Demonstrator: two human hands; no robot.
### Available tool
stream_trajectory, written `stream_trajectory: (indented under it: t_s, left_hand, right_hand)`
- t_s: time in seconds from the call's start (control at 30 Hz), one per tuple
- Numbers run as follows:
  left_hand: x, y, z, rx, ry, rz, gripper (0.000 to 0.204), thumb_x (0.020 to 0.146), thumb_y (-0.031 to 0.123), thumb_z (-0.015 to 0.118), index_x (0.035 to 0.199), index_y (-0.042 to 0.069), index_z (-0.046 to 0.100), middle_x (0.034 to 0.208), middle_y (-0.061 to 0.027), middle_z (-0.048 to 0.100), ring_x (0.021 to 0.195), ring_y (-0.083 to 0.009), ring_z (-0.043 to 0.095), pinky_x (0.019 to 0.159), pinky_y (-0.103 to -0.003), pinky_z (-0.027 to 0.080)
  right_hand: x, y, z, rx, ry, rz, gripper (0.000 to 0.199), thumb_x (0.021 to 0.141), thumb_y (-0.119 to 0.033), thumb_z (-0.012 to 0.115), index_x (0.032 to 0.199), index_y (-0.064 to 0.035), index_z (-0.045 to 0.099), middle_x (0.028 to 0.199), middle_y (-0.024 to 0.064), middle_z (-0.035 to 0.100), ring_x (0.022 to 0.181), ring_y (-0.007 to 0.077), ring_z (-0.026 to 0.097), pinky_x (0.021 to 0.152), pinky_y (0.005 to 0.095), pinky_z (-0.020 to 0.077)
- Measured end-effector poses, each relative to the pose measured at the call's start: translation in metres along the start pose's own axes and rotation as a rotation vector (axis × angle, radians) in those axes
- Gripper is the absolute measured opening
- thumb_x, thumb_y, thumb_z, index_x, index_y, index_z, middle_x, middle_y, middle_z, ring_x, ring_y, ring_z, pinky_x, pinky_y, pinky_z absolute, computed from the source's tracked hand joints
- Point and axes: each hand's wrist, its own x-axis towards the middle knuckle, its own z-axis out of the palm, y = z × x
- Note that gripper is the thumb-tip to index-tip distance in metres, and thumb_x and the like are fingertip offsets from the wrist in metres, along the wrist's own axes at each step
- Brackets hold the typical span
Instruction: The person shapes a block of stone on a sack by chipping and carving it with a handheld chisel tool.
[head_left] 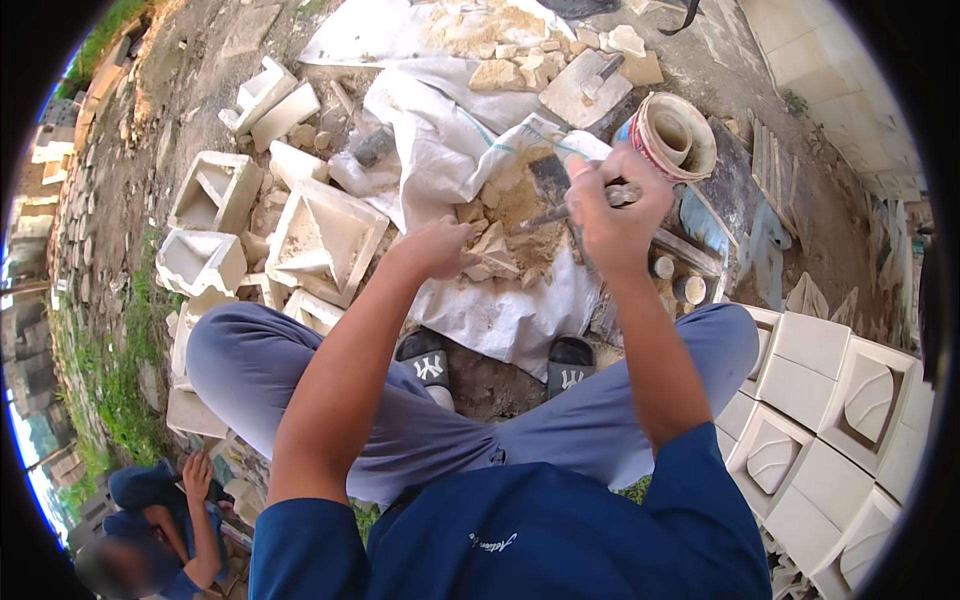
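My right hand [622, 210] is closed around a hand tool with a dark, narrow end [543, 217] that points left over a heap of tan powder [525, 195]. The tool's exact kind is hard to make out. Lower and to the left, my left hand [440, 248] has its fingers curled at the edge of a broken tan stone chunk [492, 255] and seems to grip it. Powder and chunks lie on a white woven sack [510, 315] spread on the ground between my feet and beyond.
Hollow cream stone blocks [325, 240] stand at left. A bucket [700, 140] sits beyond my right hand, and a trowel [603, 76] lies on a flat slab [580, 95]. Carved square blocks [805, 350] are stacked at right. Another person [170, 530] crouches at lower left.
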Motion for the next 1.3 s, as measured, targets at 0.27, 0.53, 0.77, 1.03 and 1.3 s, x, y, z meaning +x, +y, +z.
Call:
stream_trajectory:
  t_s: [0.27,0.53,0.77,1.03,1.3]
  left_hand:
    - [-0.001,0.001,-0.011,-0.017,0.001,0.002,0.050,0.096,0.043,0.060,0.132,0.009,0.057,0.128,-0.0213,0.056,0.122,-0.0382,0.055,0.103,-0.045,0.045]
    - [-0.005,0.000,-0.007,-0.078,0.077,0.073,0.054,0.093,0.045,0.062,0.130,0.006,0.058,0.128,-0.0239,0.057,0.119,-0.0411,0.057,0.100,-0.048,0.047]
    - [-0.013,0.009,-0.013,-0.056,0.039,0.057,0.049,0.096,0.042,0.060,0.133,0.010,0.057,0.128,-0.0205,0.056,0.121,-0.0381,0.056,0.101,-0.046,0.046]
    - [-0.016,0.010,-0.013,-0.059,0.040,0.048,0.049,0.096,0.043,0.061,0.132,0.010,0.058,0.128,-0.0204,0.057,0.120,-0.0380,0.056,0.101,-0.045,0.046]
    - [-0.016,0.010,-0.017,-0.034,0.014,0.041,0.050,0.096,0.043,0.060,0.133,0.010,0.057,0.127,-0.0215,0.057,0.119,-0.0389,0.056,0.101,-0.045,0.046]
  right_hand:
    - [0.013,0.016,0.021,-0.102,-0.019,-0.124,0.036,0.084,-0.003,0.072,0.060,-0.0047,0.046,0.056,-0.0026,0.045,0.054,0.0050,0.037,0.049,0.0255,0.0303]
    - [0.013,0.017,0.026,-0.154,-0.068,-0.193,0.036,0.083,-0.002,0.072,0.060,-0.0040,0.045,0.056,-0.0016,0.045,0.054,0.0038,0.037,0.049,0.0252,0.0310]
    - [0.004,0.012,0.018,-0.170,-0.033,-0.106,0.034,0.082,-0.001,0.072,0.061,-0.0034,0.046,0.057,-0.0010,0.047,0.055,0.0053,0.039,0.052,0.0253,0.0336]
    - [0.003,-0.011,0.014,-0.116,0.023,-0.064,0.038,0.084,-0.001,0.072,0.060,-0.0046,0.042,0.057,-0.0039,0.043,0.056,0.0026,0.034,0.048,0.0239,0.0285]
    - [0.007,-0.017,0.016,-0.160,0.040,-0.035,0.035,0.084,-0.002,0.073,0.061,-0.0035,0.046,0.056,-0.0026,0.047,0.056,0.0035,0.038,0.051,0.0247,0.0324]
